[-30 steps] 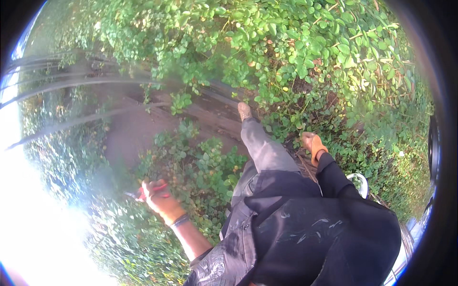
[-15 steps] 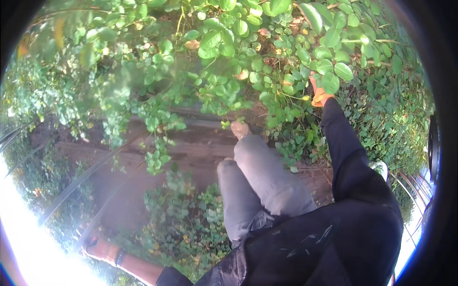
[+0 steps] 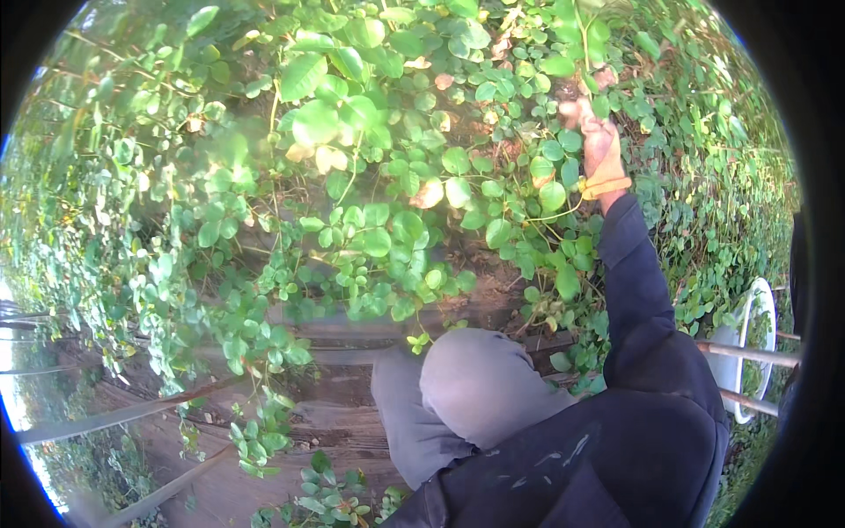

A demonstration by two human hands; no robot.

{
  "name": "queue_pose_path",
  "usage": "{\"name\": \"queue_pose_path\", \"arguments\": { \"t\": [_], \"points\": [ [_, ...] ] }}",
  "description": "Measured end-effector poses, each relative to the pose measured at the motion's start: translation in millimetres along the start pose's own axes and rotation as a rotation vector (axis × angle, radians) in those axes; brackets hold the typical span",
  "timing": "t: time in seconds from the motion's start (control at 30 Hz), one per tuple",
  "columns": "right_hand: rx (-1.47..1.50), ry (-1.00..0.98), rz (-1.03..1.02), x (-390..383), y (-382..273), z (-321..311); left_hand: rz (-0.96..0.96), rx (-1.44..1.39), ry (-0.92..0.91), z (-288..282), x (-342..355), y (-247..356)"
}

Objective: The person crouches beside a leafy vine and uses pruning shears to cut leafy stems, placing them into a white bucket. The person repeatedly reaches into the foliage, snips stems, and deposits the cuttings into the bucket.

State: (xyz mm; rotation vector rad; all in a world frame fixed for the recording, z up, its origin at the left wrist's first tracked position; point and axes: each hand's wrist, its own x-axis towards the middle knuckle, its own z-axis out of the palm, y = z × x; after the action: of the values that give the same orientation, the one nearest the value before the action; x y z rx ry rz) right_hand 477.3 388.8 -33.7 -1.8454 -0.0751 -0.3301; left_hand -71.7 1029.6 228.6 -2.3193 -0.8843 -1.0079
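My right hand (image 3: 601,148), in a pale glove with an orange-yellow cuff (image 3: 604,187), reaches far into the leafy bushes (image 3: 378,238) at the upper right. Its fingers are curled inward among stems and partly blurred. A leafy stem (image 3: 585,44) runs down close to the fingertips; whether it lies in their grip is hard to make out. Rounded green leaves, some yellowed or brown, surround the hand. My left hand is out of the picture.
My bent knees in grey trousers (image 3: 480,387) stand over brown soil (image 3: 343,418) beside the bushes. Pale bars or straps (image 3: 132,418) cross at the lower left. At the right are a white round-rimmed container (image 3: 773,321) and metal rods (image 3: 748,354). Low plants (image 3: 330,493) grow nearer me.
The view has shifted, with bushes filling more of it. My left hand, at the lower left before, has left the picture. More of my right hand now shows past the leaves.
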Motion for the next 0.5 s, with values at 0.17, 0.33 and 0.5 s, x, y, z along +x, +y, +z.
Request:
{"name": "queue_pose_path", "arguments": {
  "t": [0.17, 0.33, 0.5],
  "points": [
    [0.131, 0.263, 0.478, -33.0, 70.1, 16.7, -0.016, -0.222, 0.060, 10.7, 2.3, -19.1],
    [0.251, -0.069, 0.492, -131.1, 76.2, -4.9, -0.283, -1.211, 0.234, 26.8, -2.6, -14.8],
    [0.472, -0.111, 0.708, -316.5, 43.8, -72.8, -0.250, -1.212, 0.250, 16.1, -1.6, -3.3]
  ]
}}
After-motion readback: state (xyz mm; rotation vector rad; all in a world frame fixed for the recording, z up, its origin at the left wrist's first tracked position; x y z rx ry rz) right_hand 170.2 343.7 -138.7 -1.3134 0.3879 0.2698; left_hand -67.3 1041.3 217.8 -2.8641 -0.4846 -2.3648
